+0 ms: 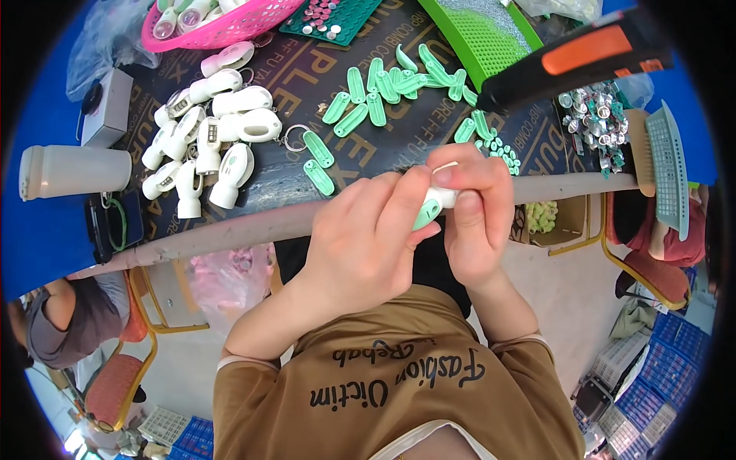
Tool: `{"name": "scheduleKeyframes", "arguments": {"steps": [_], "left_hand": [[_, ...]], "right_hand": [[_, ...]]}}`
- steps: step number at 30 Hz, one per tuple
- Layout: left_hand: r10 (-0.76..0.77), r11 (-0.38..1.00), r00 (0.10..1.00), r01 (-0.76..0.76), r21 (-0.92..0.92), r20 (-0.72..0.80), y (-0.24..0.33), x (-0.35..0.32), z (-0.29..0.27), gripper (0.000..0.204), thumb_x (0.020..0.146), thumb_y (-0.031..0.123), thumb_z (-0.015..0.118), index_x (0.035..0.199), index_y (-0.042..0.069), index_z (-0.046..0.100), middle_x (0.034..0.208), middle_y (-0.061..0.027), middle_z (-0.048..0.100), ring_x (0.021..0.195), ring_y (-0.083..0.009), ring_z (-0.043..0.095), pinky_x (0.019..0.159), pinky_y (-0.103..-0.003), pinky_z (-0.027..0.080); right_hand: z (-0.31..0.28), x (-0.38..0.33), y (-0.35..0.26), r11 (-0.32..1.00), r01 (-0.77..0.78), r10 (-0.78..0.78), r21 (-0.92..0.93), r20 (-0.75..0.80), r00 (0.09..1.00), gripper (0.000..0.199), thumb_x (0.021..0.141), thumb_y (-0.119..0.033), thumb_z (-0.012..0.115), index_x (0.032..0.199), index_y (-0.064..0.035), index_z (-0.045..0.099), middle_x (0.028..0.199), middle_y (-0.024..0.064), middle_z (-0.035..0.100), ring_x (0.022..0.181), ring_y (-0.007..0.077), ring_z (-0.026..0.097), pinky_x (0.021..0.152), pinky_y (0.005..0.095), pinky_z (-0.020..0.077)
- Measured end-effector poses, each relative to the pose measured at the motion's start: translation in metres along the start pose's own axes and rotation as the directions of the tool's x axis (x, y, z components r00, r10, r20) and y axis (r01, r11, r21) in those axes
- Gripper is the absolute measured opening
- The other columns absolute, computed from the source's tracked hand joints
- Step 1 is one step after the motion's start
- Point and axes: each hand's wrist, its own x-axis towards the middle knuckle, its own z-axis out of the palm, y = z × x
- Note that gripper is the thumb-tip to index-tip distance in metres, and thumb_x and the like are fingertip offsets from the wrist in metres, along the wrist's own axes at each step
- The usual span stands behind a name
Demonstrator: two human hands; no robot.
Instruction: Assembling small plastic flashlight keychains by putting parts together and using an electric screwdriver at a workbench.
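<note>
Just past the table's front edge, both hands hold a small white-and-green plastic keychain piece [428,214]. My left hand [364,238] has its fingers closed around the green end. My right hand [477,211] pinches the white end between thumb and fingers. Much of the piece is hidden by the fingers. On the table, loose green plastic shell halves [376,109] lie scattered beyond my hands, and two more green shells [319,177] are left of them, next to a metal key ring [294,139]. Farther left is a pile of white keychain pieces [208,146].
A black tool with an orange panel [586,50] juts in at upper right, by a green tray [491,38]. Small green parts [502,153] and silvery parts [596,115] lie right. A pink basket [222,31] and white cup [75,172] stand left. Other people sit at both sides.
</note>
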Motion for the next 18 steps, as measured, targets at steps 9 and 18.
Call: {"name": "scheduleKeyframes", "arguments": {"steps": [9, 18], "left_hand": [[-0.224, 0.95, 0.971, 0.237, -0.205, 0.083, -0.014, 0.009, -0.018, 0.039, 0.08, 0.012, 0.07, 0.117, 0.005, 0.059, 0.086, -0.0143, 0.066, 0.071, -0.0321, 0.063, 0.063, -0.037, 0.05], [-0.481, 0.782, 0.845, 0.534, 0.321, -0.233, -0.078, 0.146, -0.133, 0.054, 0.091, 0.019, 0.06, 0.141, 0.01, 0.043, 0.137, -0.0199, 0.05, 0.126, -0.0242, 0.049, 0.104, -0.03, 0.036]], "right_hand": [[-0.001, 0.007, -0.004, 0.921, -0.373, 0.367, 0.109, 0.076, 0.927, 0.032, 0.099, -0.022, 0.048, 0.121, -0.0004, 0.053, 0.105, 0.0077, 0.057, 0.086, 0.0136, 0.055, 0.078, 0.0279, 0.0452], [-0.004, 0.0, 0.0, 0.953, -0.212, 0.258, -0.216, 0.214, 0.942, 0.03, 0.086, 0.0, 0.059, 0.116, -0.0009, 0.055, 0.097, 0.0097, 0.055, 0.074, 0.016, 0.054, 0.067, 0.0274, 0.0464]]}}
